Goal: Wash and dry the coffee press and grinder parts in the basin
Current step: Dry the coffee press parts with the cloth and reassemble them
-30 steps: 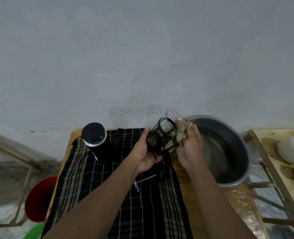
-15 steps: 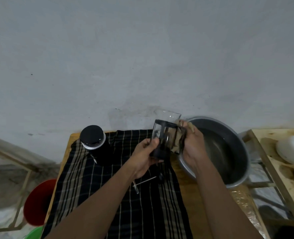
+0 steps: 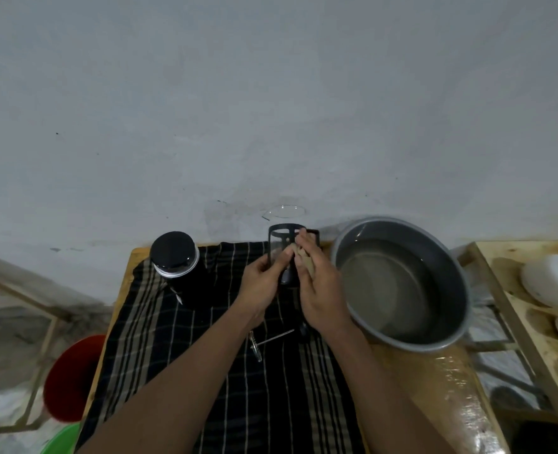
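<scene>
Coffee press [image 3: 282,247] upright above the checked cloth [image 3: 205,371], left of the basin [image 3: 434,253]; left hand [image 3: 261,286] grasps its frame, right hand [image 3: 320,290] holds a rag [image 3: 303,260] against it; recommend firm grip, light wiping pressure.

Press [image 3: 285,244], rag [image 3: 304,261] against it, between canister [image 3: 176,257] left, basin [image 3: 441,276] right; rod [image 3: 274,337] on cloth [image 3: 172,371] before it.

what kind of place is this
Probably a makeshift home washing-up corner: a metal basin of water on a wooden table with a checked cloth, against a bare plaster wall.
</scene>
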`<state>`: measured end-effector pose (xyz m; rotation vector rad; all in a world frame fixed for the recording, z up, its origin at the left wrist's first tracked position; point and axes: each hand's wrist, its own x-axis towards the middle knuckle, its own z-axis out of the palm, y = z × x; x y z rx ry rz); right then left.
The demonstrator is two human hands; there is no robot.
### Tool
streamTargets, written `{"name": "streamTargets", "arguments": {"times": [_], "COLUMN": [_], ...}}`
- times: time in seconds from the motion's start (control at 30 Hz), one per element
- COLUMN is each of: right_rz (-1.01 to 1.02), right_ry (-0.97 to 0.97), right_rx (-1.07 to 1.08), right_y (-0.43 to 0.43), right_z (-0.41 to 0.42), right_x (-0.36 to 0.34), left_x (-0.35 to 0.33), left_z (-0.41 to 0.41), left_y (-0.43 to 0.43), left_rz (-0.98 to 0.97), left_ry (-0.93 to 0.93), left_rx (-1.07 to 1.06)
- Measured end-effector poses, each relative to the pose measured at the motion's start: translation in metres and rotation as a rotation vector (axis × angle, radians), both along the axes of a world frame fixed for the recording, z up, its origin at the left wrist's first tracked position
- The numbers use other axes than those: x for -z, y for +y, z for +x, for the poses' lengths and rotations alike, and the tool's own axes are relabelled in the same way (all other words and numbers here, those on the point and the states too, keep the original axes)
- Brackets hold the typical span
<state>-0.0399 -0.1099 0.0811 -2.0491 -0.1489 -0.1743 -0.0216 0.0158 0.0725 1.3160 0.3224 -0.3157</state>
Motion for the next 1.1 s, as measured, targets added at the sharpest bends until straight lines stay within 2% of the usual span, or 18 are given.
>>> {"name": "streamTargets", "arguments": {"times": [0.1, 0.17, 0.3, 0.37, 0.6, 0.77, 0.87, 0.97, 1.1], "right_rz": [-0.05, -0.165, -0.479, -0.538, -0.385, -0.569, -0.476, -0.416, -0.543], "right_ry": [0.137, 0.211, 0.368, 0.483, 0.623, 0.675, 0.562, 0.496, 0.586], "right_rx": [0.09, 0.112, 0.026, -0.029, 0.109, 0.039, 0.092, 0.05, -0.009], "right_y": [-0.013, -0.024, -0.047, -0.063, -0.087, -0.081, -0.069, -0.052, -0.032], "right_z": [-0.019, -0.032, -0.052, -0.066, -0.091, -0.092, -0.085, -0.067, -0.042], "right_x": [0.009, 0.02, 0.045, 0.057, 0.099, 0.114, 0.106, 0.094, 0.091], "left_x": [0.02, 0.038, 0.07, 0.081, 0.093, 0.1, 0.106, 0.113, 0.117], "left_z": [-0.002, -0.002, -0.004, -0.006, -0.011, -0.016, -0.017, -0.021, -0.025], "left_y": [0.008, 0.012, 0.018, 0.017, 0.011, 0.013, 0.016, 0.015, 0.015], "left_rz": [0.154, 0.258, 0.463, 0.49, 0.586, 0.606, 0.619, 0.636, 0.683], "left_ry": [-0.07, -0.085, -0.163, -0.18, -0.168, -0.127, -0.112, -0.103, -0.128], "left_rx": [-0.015, -0.049, 0.002, 0.019, 0.056, 0.082, 0.107, 0.118, 0.124]}}
